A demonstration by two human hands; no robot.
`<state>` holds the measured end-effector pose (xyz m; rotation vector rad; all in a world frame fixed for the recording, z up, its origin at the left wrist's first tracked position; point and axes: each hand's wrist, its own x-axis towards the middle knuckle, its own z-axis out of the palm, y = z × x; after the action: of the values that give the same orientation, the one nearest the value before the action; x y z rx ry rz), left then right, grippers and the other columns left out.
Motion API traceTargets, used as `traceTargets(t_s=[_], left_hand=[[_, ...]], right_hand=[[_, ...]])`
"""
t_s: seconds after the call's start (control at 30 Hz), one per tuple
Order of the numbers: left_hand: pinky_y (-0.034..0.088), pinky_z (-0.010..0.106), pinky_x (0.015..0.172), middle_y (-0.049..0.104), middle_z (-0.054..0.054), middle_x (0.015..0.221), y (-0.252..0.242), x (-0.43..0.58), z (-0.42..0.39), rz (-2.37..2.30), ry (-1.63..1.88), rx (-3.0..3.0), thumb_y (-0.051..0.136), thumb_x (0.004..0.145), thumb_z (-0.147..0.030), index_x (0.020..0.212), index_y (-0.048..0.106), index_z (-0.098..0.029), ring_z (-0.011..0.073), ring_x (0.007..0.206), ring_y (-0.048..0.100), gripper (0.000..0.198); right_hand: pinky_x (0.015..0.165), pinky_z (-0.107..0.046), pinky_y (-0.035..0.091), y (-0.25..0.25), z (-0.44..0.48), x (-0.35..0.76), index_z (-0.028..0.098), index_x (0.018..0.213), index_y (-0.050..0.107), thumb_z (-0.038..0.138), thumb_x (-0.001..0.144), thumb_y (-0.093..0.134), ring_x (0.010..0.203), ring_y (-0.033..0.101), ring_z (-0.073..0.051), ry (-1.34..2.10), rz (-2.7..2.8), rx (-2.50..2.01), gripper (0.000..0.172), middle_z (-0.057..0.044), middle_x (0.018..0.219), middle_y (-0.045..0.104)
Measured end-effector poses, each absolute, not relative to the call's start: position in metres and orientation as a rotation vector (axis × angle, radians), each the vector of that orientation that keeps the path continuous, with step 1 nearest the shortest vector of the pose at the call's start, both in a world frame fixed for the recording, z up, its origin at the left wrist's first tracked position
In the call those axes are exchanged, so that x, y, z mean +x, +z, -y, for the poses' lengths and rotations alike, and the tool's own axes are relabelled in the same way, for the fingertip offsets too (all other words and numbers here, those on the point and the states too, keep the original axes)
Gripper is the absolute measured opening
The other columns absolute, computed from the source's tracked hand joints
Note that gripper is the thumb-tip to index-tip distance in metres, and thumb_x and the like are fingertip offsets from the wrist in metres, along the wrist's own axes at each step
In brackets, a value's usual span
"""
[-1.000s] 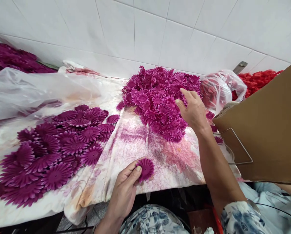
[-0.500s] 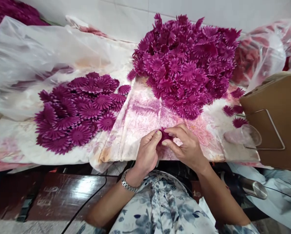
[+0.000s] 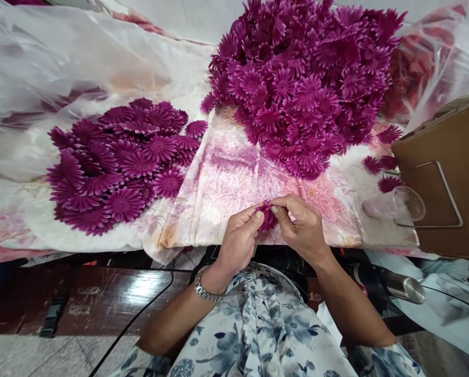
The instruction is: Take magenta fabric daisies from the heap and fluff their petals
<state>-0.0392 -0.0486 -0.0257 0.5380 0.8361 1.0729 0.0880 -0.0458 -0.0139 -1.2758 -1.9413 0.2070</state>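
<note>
A small purple artificial flower point(image 3: 268, 219) is held between my two hands, close to the table's front edge. My left hand point(image 3: 242, 230) pinches it from the left, thumb on top. From the right, my right hand point(image 3: 299, 220) pinches its upper edge between thumb and index finger. My fingers cover part of the petals. Ahead of my hands rises a large heap of purple flowers point(image 3: 301, 94) with cupped petals. To the left lies a lower pile of flatter purple flower pieces point(image 3: 124, 162).
A cardboard box point(image 3: 446, 183) stands at the right, beside a bent metal wire point(image 3: 450, 193) and a clear plastic cup point(image 3: 409, 204). Several loose flowers point(image 3: 389, 183) lie near it. Clear plastic bags point(image 3: 73, 57) fill the far left. A patterned cloth point(image 3: 226, 199) covers the table.
The view has tilted down slightly, so the piles sit higher. My right fingers have shifted to the flower's upper edge, and more of its petals show below them.
</note>
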Motion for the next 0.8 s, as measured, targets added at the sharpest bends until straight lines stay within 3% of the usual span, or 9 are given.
traceTargets(t_s=[0.2, 0.37, 0.5, 0.67, 0.8], left_hand=[[0.043, 0.023, 0.063, 0.064, 0.002, 0.064, -0.023, -0.046, 0.045, -0.892, 1.147, 0.539, 0.072, 0.069, -0.034, 0.075, 0.071, -0.014, 0.0118, 0.063, 0.054, 0.021], [0.047, 0.025, 0.068, 0.065, 0.001, 0.067, -0.016, -0.046, 0.041, -0.863, 1.115, 0.404, 0.074, 0.065, -0.030, 0.072, 0.069, -0.015, 0.0130, 0.067, 0.059, 0.018], [0.047, 0.024, 0.068, 0.065, 0.001, 0.071, -0.015, -0.045, 0.036, -0.882, 1.140, 0.297, 0.074, 0.064, -0.026, 0.074, 0.068, -0.014, 0.0116, 0.068, 0.058, 0.017], [0.039, 0.019, 0.058, 0.057, -0.001, 0.063, -0.017, -0.038, 0.037, -0.837, 1.084, 0.382, 0.073, 0.066, -0.029, 0.066, 0.064, -0.013, 0.0082, 0.060, 0.048, 0.018], [0.033, 0.020, 0.053, 0.050, -0.002, 0.058, -0.020, -0.036, 0.044, -0.844, 1.033, 0.484, 0.072, 0.068, -0.034, 0.062, 0.062, -0.013, 0.0080, 0.056, 0.040, 0.024]], right_hand=[[0.059, -0.025, 0.045, 0.007, -0.006, 0.131, 0.018, 0.080, 0.060, 0.017, 0.086, 0.048, 0.062, 0.056, -0.012, -0.285, 1.692, -1.469, 0.013, -0.001, 0.068, 0.060], [0.086, -0.041, 0.046, 0.022, -0.041, 0.163, 0.015, 0.103, 0.061, 0.020, 0.085, 0.050, 0.100, 0.056, -0.024, -0.513, 1.758, -1.551, 0.022, -0.012, 0.101, 0.062], [0.079, -0.036, 0.049, 0.015, -0.009, 0.142, 0.017, 0.095, 0.063, 0.019, 0.086, 0.049, 0.088, 0.058, -0.020, -0.345, 1.850, -1.440, 0.017, -0.008, 0.090, 0.063], [0.069, -0.031, 0.051, -0.004, 0.036, 0.101, 0.018, 0.093, 0.060, 0.026, 0.084, 0.057, 0.078, 0.058, -0.017, 0.170, 2.030, -1.285, 0.012, -0.006, 0.080, 0.061], [0.064, -0.030, 0.050, -0.015, 0.041, 0.092, 0.018, 0.085, 0.059, 0.020, 0.087, 0.052, 0.072, 0.057, -0.016, 0.252, 2.033, -1.238, 0.007, -0.004, 0.072, 0.061]])
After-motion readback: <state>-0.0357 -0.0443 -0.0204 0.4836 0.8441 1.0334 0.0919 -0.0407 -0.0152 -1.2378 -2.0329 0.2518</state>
